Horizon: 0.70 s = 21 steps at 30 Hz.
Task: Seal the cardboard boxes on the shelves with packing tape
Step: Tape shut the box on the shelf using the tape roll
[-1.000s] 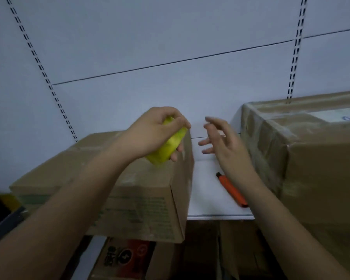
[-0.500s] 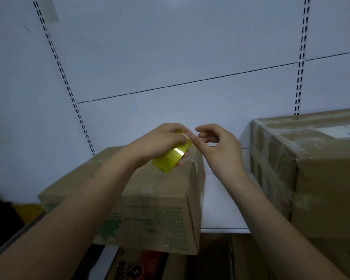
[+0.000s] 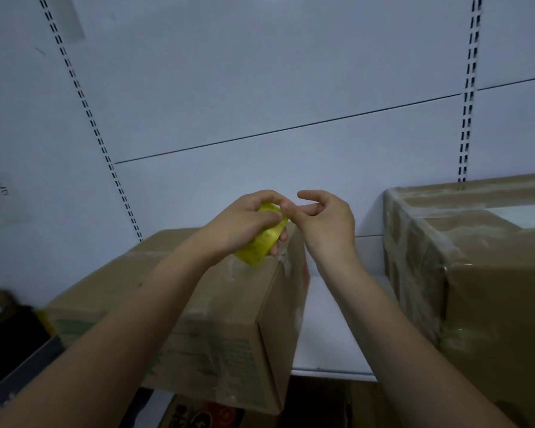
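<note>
My left hand (image 3: 244, 222) grips a yellow roll of packing tape (image 3: 260, 247) above the top right corner of a brown cardboard box (image 3: 217, 329) on the shelf. My right hand (image 3: 325, 220) is up against the roll from the right. Its fingers are curled and its thumb and a fingertip pinch at the roll's upper rim. Old clear tape shows on this box's top edge. A bigger cardboard box (image 3: 491, 273), wrapped in glossy clear tape, stands at the right.
The white shelf board (image 3: 331, 335) shows as a gap between the two boxes. Behind them are white back panels with slotted uprights (image 3: 467, 118). Below the shelf lies a box with red print (image 3: 204, 415). A dark object (image 3: 10, 338) sits at the far left.
My right hand came in from open and apart to pinching at the roll's rim. The view tilted up, so the boxes sit lower and the orange cutter on the shelf is out of sight.
</note>
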Each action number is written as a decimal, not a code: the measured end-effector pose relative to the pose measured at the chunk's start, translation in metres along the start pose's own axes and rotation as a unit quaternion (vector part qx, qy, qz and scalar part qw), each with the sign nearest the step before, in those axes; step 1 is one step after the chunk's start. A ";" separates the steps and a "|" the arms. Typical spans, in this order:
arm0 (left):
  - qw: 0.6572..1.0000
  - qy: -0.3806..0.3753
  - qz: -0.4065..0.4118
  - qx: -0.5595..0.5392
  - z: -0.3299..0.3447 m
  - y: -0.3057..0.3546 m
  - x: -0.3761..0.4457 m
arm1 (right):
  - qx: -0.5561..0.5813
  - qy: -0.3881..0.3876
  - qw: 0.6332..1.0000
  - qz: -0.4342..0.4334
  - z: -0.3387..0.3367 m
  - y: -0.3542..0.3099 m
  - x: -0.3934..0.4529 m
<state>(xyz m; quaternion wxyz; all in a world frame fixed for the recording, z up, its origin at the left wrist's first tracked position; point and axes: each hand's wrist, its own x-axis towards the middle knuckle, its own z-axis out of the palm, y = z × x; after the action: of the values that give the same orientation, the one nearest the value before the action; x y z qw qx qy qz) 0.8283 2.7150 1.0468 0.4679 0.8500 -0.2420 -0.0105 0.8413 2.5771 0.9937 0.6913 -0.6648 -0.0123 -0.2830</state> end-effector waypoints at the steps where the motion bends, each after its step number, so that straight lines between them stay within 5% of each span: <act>1: 1.000 0.003 -0.005 0.003 0.003 0.001 0.003 | -0.015 0.006 1.000 -0.004 -0.001 0.002 0.003; 10: 0.998 0.033 -0.048 0.023 0.033 -0.012 0.022 | -0.059 0.021 0.998 -0.007 -0.008 0.025 0.008; 21: 0.992 0.042 -0.097 0.064 0.027 -0.002 0.021 | 0.050 -0.068 0.995 0.049 -0.011 0.038 0.023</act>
<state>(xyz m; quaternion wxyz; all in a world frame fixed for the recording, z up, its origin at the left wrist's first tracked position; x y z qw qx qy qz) 0.8408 2.6858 1.0340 0.4193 0.8972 -0.1384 -0.0047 0.8719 2.5570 0.9666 0.7343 -0.6468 -0.0408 -0.2019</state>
